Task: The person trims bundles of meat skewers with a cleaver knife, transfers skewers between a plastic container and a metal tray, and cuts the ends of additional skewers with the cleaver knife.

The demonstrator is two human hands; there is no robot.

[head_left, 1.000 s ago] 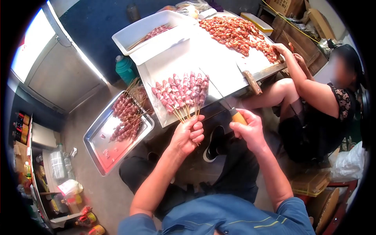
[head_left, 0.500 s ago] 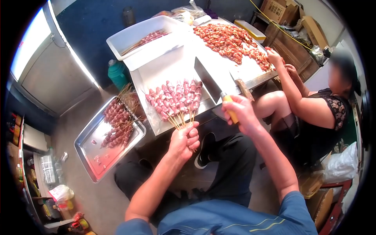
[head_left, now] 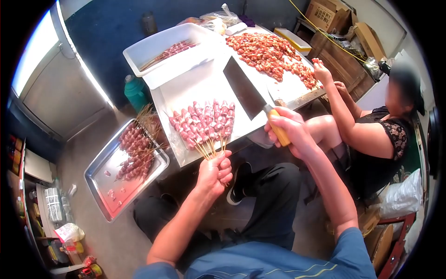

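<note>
In my left hand (head_left: 215,174), closed, is a bundle of meat skewers (head_left: 205,122). Their bare stick ends run into my fist, and the meat fans out over the near edge of the white work table (head_left: 190,88). My right hand (head_left: 297,132) wraps round the yellow handle of a cleaver (head_left: 242,88). Its wide dark blade points up and left, to the right of the skewers and apart from them. Beyond my right hand, a second knife (head_left: 278,101) with a wooden handle lies on the table, partly hidden.
Further back stand a white plastic tub (head_left: 162,46) with skewers and a heap of cut meat (head_left: 265,51). At the left, a metal tray (head_left: 100,188) bears more skewers. A teal flask (head_left: 134,93) stands behind it. Another person (head_left: 376,135) sits at the right, hands near the meat.
The cleaver has turned so more of its flat blade shows, its handle slightly lower. My left hand keeps its grip on the skewers. The other person's raised hand has shifted slightly.
</note>
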